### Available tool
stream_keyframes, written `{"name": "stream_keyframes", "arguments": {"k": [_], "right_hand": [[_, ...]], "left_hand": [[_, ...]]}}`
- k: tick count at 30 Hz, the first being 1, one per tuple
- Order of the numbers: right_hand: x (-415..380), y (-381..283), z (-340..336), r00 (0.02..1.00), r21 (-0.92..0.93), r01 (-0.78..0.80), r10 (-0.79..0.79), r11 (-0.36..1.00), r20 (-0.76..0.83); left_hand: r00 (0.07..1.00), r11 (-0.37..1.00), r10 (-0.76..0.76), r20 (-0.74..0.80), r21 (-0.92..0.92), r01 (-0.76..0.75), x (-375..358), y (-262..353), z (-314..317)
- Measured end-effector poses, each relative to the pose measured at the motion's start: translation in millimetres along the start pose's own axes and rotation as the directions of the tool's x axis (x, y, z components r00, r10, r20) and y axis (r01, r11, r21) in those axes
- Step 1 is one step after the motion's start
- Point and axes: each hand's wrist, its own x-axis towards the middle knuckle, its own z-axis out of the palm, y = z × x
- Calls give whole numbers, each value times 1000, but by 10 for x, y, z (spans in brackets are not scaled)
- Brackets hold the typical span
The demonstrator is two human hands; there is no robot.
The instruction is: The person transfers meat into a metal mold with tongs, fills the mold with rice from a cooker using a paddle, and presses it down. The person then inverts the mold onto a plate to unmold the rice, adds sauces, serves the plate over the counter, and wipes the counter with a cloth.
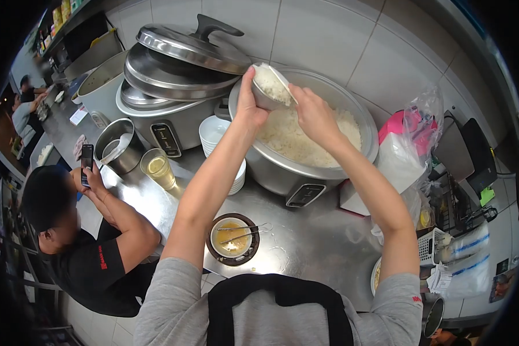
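Over the large open rice cooker (297,167), my left hand (249,104) holds a small white bowl (262,99) filled with white rice (270,85). The bowl is tilted. My right hand (314,115) grips a white rice paddle (281,85) whose blade lies against the rice at the bowl's edge. Both hands are close together above the cooker's back left part. More cooked rice (305,138) fills the cooker below them. Stacked white bowls (214,130) stand just left of the cooker, partly behind my left forearm.
Steel lids (179,75) lie on a second cooker (166,130). A metal pot (123,144), a glass of yellow liquid (158,168) and a bowl of yellow liquid with utensils (232,237) stand on the counter (305,254). At left, a person (92,248) holds a phone (87,164).
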Motion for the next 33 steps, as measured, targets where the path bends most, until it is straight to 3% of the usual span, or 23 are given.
{"name": "stream_keyframes", "arguments": {"k": [1,3,4,6,7,9,13,15,19,25,27,28,30,31,33], "right_hand": [[49,46,15,1000,4,-3,3,1000,5],[322,272,70,943,318,-285,205,904,264],[427,432,124,942,324,-288,206,901,265],[541,748,336,959,85,-246,230,966,167],[537,813,502,959,89,-244,227,966,173],[527,897,847,825,-424,-94,309,901,474],[437,891,1292,814,-364,-25,230,931,533],[403,733,1304,800,-261,-131,257,957,541],[241,856,1269,801,-204,-135,228,970,553],[-68,735,1029,847,50,-21,-9,999,532],[-61,708,902,617,183,-502,202,845,761],[-81,712,883,620,185,-501,202,845,759],[-121,738,839,492,313,-762,191,567,849],[-108,774,794,498,317,-758,192,570,845],[-1,806,590,465,380,-860,215,342,859]], "left_hand": [[1000,1000,27,-11,-1,-27,17,28,-56],[997,997,79,-6,-24,-79,32,127,-125],[997,997,78,-10,-18,-78,17,171,-153],[998,990,64,9,-123,-63,-54,280,-130],[998,989,59,3,-137,-58,-42,305,-164],[998,989,37,-40,-140,-43,-132,351,-114],[1000,984,-16,-23,-178,12,-194,405,-216],[1000,985,-14,-17,-175,10,-216,442,-264],[1000,986,-3,9,-164,5,-267,457,-266],[995,964,0,99,-264,26,-275,417,-286],[993,975,8,118,-222,19,-288,433,-295],[991,983,8,131,-184,16,-298,430,-303],[990,978,-3,140,-206,32,-303,434,-326],[989,972,-13,146,-229,47,-300,437,-327],[992,969,-12,125,-242,42,-288,414,-298]]}}
